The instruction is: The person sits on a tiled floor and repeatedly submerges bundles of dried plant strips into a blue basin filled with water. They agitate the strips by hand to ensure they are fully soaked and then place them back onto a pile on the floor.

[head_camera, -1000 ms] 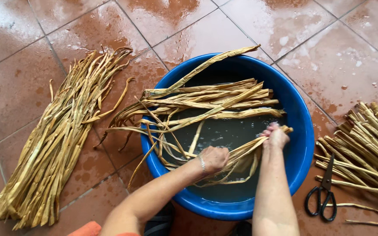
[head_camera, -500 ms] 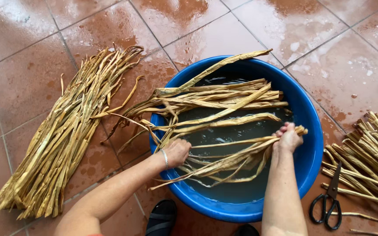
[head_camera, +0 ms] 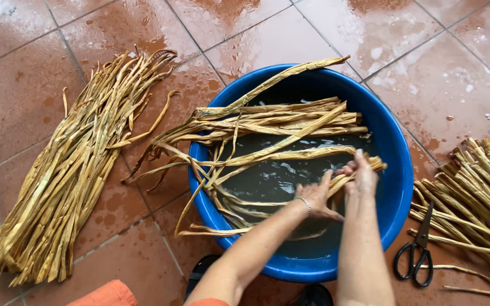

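Head view: left hand [head_camera: 316, 196] and right hand [head_camera: 362, 173] both gripped wet strips [head_camera: 267, 156] over blue basin [head_camera: 395, 187]; scissors [head_camera: 417, 249] at 4 o'clock.

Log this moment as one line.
hands: left hand and right hand grip wet strips | in: blue basin | floor: left pile, scissors

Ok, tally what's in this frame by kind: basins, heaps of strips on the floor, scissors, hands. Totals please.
Blue basin: 1
Heaps of dried plant strips on the tiles: 2, the left heap and the right heap
Bundle of strips soaking in the basin: 1
Black scissors: 1
Hands: 2, left hand and right hand, both gripping strips
Total: 7
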